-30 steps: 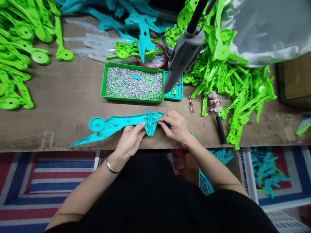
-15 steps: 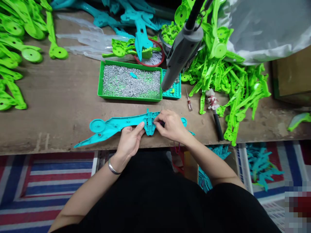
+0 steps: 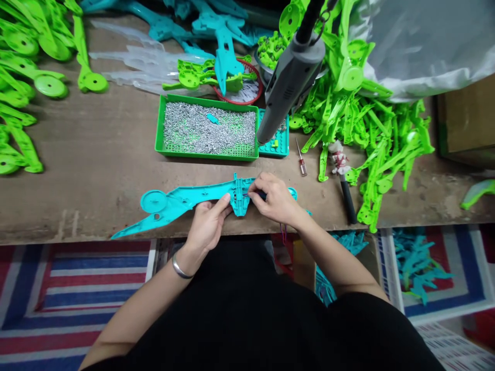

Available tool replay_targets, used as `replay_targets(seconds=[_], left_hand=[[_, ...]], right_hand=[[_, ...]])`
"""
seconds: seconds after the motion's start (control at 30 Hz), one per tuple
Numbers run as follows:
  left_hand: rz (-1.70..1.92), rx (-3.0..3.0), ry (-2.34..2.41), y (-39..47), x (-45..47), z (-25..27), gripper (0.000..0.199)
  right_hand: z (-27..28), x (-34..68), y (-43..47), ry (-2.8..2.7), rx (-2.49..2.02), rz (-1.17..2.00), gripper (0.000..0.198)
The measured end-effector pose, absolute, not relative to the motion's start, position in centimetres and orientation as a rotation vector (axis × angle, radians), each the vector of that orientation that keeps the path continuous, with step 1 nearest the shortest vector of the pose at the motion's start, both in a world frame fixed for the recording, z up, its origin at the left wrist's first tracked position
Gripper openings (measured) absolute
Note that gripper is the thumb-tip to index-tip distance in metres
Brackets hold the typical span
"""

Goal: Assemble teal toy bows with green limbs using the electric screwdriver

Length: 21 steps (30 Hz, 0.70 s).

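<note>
A long teal plastic toy part [image 3: 193, 195], its ribbed inner side up, lies tilted along the front of the bench. My left hand [image 3: 208, 221] grips its lower edge, thumb on top, just left of the raised ribbed block [image 3: 240, 196]. On the other side of that block is my right hand [image 3: 273, 198], with thumb and forefinger pinched together. Something dark shows within its fingers, mostly covered, so its kind cannot be told. Round teal discs show at the part's left and beyond my right hand.
Behind the part stands a green tray [image 3: 207, 154] full of small metal screws. A grey powered screwdriver [image 3: 286, 87] hangs over its right end. To the right are a small screwdriver [image 3: 301, 159], a black-handled hammer [image 3: 347, 198] with wrapped head, and piled green parts [image 3: 381, 149].
My right hand has shifted slightly right and still pinches beside the ribbed block. The teal part's left tip has dipped a little toward me and left.
</note>
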<state>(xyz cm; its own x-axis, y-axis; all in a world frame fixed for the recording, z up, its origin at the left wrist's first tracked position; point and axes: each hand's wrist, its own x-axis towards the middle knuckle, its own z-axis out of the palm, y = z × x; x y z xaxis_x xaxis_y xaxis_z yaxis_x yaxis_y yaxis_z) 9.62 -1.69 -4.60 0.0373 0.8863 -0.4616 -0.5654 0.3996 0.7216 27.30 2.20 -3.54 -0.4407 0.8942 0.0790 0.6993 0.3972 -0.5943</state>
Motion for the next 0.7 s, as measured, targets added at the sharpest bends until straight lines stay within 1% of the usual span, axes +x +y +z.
replay_targets(seconds=[0.3,0.37,0.43,0.5,0.6,0.7], left_hand=[[1.162,0.427,1.003,-1.8,10.0,-4.7,0.028],[1.088,0.474,1.005,-2.1,9.2,-4.9,0.031],[0.930,0.586,1.057,-2.5,7.9,-4.9,0.036],[0.765,0.853,1.220,-2.7,6.5,-4.8,0.037],[0.688,1.574,1.537,-2.4,5.4,-4.2,0.029],[0.556,2.196,1.618,-1.4,5.9,-3.9,0.023]], right_hand=[[-3.8,26.7,1.7,-2.229,-1.452,0.692,0.015],[-4.0,26.5,1.6,-2.227,-1.500,0.702,0.016],[-4.2,26.3,1.7,-2.235,-1.554,0.718,0.017],[-4.3,26.2,1.7,-2.274,-1.609,0.723,0.018],[-4.2,26.1,1.8,-2.360,-1.665,0.692,0.020],[-3.6,25.8,1.9,-2.459,-1.682,0.635,0.022]])
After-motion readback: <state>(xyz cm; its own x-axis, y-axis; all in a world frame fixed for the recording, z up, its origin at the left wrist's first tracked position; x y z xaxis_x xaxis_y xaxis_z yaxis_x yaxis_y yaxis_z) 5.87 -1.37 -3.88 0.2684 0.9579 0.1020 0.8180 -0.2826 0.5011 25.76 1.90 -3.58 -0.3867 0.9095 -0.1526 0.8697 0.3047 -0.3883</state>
